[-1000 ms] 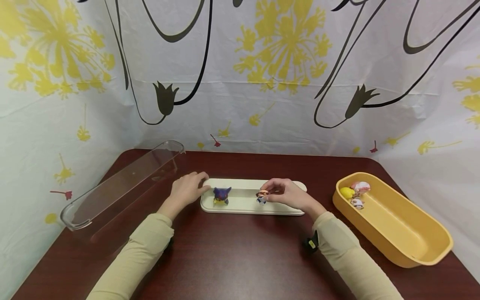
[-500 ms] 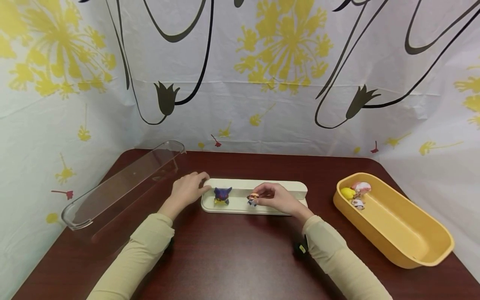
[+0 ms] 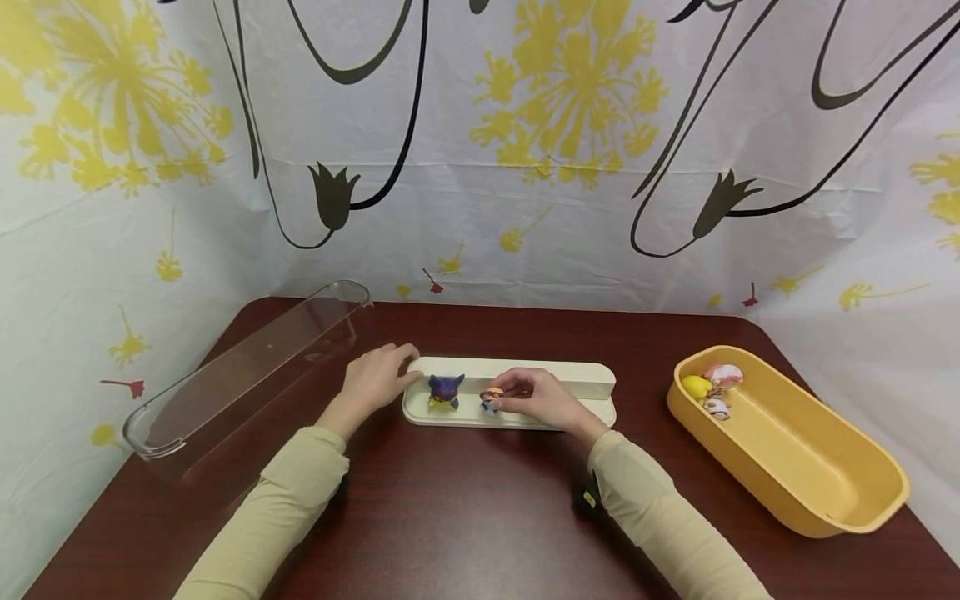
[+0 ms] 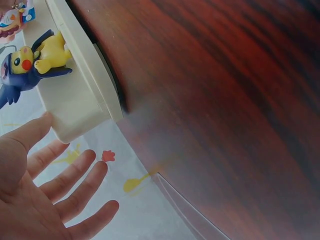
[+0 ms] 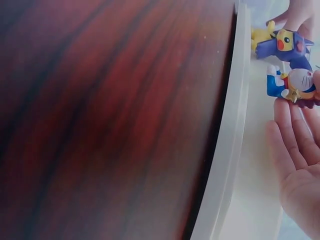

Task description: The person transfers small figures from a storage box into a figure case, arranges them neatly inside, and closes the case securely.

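Note:
A cream tray [image 3: 555, 421] with a raised back step lies mid-table. Near its left end stands a yellow toy figurine in a purple-blue hooded costume [image 3: 446, 392], its red cheek visible in the left wrist view. My left hand [image 3: 372, 379] rests by the tray's left end, thumb and fingertips at the edge; its fingers look spread and fairly straight in the left wrist view [image 4: 65, 185]. My right hand [image 3: 543, 400] pinches a small blue-and-white toy figurine with an orange-red top [image 3: 491, 399] over the tray, just right of the costumed one. Whether its feet touch the tray, I cannot tell.
On the left, a long clear plastic cover [image 3: 255, 358] lies slantwise on the dark red-brown table [image 3: 450, 517]. At the right, a deep yellow bin [image 3: 795, 442] holds several small toys, including a yellow one [image 3: 696, 386]. Patterned curtains [image 3: 450, 192] surround the table.
My right hand has moved left along the tray with the blue-and-white figurine, bringing it closer to the costumed figurine. My left hand has stayed in place.

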Motion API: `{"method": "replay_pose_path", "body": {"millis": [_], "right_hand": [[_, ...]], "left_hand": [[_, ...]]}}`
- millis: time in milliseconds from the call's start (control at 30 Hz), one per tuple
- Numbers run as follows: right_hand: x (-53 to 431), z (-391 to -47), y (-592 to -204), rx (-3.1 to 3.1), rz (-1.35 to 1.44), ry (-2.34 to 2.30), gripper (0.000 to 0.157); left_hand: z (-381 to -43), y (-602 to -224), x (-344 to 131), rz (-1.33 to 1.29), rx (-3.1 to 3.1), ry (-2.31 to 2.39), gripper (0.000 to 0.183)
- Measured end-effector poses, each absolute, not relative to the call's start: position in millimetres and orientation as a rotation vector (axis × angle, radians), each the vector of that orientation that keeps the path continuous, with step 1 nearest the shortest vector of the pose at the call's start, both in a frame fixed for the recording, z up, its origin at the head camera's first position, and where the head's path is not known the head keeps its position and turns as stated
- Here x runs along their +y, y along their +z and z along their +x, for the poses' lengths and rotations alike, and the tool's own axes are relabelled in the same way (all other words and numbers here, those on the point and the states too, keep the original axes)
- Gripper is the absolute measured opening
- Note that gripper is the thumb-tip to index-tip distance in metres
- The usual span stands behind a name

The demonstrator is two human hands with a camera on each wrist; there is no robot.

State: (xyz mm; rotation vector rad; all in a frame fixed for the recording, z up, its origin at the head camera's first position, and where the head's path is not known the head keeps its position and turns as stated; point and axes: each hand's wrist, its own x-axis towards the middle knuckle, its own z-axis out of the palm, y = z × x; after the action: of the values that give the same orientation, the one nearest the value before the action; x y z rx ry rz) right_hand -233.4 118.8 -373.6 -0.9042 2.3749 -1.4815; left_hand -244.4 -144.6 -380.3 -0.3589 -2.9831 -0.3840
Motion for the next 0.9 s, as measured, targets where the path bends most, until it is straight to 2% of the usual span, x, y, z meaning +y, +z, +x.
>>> {"method": "replay_pose_path", "body": {"millis": [567,900], "right_hand": [[104.0,-226.8,-368.7,2.508,-0.949,-1.404,0.022],[105.1,-247.6,-399.6,2.581,-0.975,-1.357,0.022]], "left_hand": [[-244.3,-379.8,-144.6,-0.347,-2.995,-0.395,0.03],[-244.8,-380.6,-144.8,-0.349,-2.991,-0.397,0.03]]}}
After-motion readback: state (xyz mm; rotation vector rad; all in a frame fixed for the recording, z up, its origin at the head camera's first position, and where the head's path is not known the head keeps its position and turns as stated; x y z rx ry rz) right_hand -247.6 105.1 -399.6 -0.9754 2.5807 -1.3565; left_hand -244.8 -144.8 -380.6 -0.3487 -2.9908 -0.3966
